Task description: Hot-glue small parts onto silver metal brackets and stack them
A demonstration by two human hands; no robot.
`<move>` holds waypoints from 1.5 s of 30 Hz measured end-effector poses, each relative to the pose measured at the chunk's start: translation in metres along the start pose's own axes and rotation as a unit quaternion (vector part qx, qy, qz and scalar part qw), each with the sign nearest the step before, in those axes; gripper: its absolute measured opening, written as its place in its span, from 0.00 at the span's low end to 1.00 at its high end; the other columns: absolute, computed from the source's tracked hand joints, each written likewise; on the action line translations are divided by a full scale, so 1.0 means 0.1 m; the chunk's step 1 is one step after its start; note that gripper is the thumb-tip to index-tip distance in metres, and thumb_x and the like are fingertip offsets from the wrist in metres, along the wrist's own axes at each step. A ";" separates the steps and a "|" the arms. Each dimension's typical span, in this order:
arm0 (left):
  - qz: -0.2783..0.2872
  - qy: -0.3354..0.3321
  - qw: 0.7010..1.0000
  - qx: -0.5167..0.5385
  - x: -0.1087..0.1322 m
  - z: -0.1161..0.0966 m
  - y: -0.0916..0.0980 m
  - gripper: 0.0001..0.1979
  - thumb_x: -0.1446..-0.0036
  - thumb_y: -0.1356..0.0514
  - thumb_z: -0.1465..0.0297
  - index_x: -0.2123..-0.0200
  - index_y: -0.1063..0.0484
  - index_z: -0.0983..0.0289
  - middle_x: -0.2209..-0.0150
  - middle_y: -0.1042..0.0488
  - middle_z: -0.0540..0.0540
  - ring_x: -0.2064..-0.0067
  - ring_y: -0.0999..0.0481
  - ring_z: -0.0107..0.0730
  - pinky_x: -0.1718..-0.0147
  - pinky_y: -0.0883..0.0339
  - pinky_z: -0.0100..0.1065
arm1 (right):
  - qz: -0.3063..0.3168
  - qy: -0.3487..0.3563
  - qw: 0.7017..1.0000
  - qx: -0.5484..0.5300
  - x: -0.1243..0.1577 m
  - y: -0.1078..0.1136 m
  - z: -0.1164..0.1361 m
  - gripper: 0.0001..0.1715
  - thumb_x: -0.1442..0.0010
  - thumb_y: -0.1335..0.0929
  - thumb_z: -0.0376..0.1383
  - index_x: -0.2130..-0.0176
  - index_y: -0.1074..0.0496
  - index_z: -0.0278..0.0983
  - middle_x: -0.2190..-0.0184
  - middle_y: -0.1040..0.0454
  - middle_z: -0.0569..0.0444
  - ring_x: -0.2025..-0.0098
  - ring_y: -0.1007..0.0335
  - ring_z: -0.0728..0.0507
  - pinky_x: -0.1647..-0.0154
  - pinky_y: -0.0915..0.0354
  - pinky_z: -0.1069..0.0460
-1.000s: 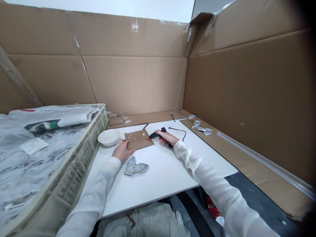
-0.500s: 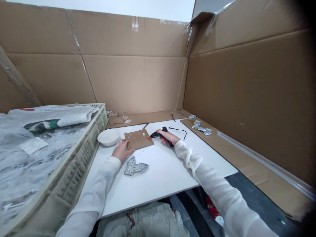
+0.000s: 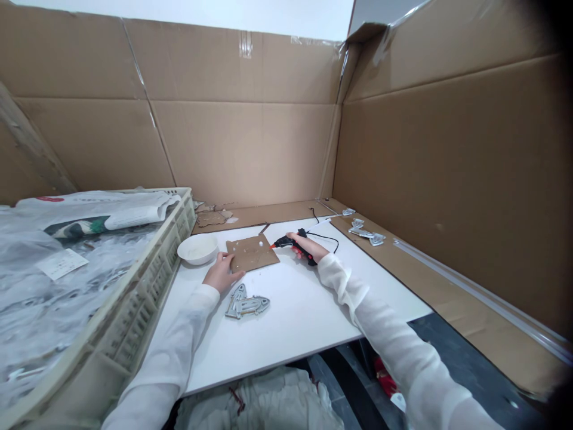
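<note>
A flat brown cardboard piece lies on the white tabletop with small whitish blobs on it. My left hand rests at its near left corner, fingers and thumb spread apart and touching the edges. In my right hand is a black and red glue gun, fingers wrapped round its handle. The red nozzle points left, by the cardboard's right edge; whether it touches is too small to tell. Grey fish-shaped pieces lie just below my left hand. A white bowl stands left of the cardboard.
A cream plastic crate with bagged items borders the table's left side. Cardboard walls rise at the back and right. Several small clear-wrapped pieces lie on the right cardboard strip. A black cord runs behind the glue gun.
The glue gun has shifted very slightly in my right hand's place, its nozzle still by the cardboard's right edge. My left hand and the cardboard look unmoved.
</note>
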State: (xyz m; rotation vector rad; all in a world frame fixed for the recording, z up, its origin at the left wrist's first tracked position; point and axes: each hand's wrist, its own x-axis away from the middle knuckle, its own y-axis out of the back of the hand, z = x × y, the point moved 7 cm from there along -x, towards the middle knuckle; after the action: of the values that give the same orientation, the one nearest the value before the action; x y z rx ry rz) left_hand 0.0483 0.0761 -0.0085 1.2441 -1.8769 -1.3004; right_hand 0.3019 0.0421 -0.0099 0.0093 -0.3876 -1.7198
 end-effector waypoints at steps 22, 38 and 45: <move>0.006 -0.005 1.000 0.005 -0.01 0.00 -0.02 0.31 0.53 0.44 0.57 0.48 0.39 0.67 0.48 0.43 0.61 0.53 0.31 0.43 0.54 0.39 0.34 | 0.031 0.049 0.998 0.000 0.01 -0.24 0.00 0.22 0.44 0.39 0.48 0.78 0.36 0.35 0.88 0.36 0.56 0.85 0.37 0.50 0.81 0.40 0.57; -0.002 -0.010 1.000 0.003 0.00 -0.01 0.00 0.29 0.53 0.44 0.57 0.49 0.38 0.65 0.49 0.42 0.60 0.54 0.31 0.42 0.54 0.39 0.35 | -0.011 0.036 0.999 0.036 0.04 -0.20 0.01 0.20 0.44 0.38 0.48 0.76 0.36 0.35 0.88 0.38 0.59 0.88 0.43 0.53 0.85 0.43 0.57; -0.001 -0.008 1.000 0.004 0.01 -0.02 0.01 0.29 0.53 0.44 0.57 0.49 0.38 0.65 0.49 0.42 0.60 0.54 0.31 0.42 0.54 0.39 0.34 | 0.002 0.044 0.998 0.034 0.10 -0.20 0.05 0.21 0.44 0.38 0.49 0.77 0.37 0.35 0.87 0.38 0.59 0.88 0.43 0.53 0.85 0.44 0.57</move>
State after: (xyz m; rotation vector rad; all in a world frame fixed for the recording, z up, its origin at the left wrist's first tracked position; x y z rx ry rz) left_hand 0.0494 0.0743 -0.0072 1.2439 -1.8940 -1.3099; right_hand 0.2801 0.0367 -0.0079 0.1331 -0.3794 -1.6955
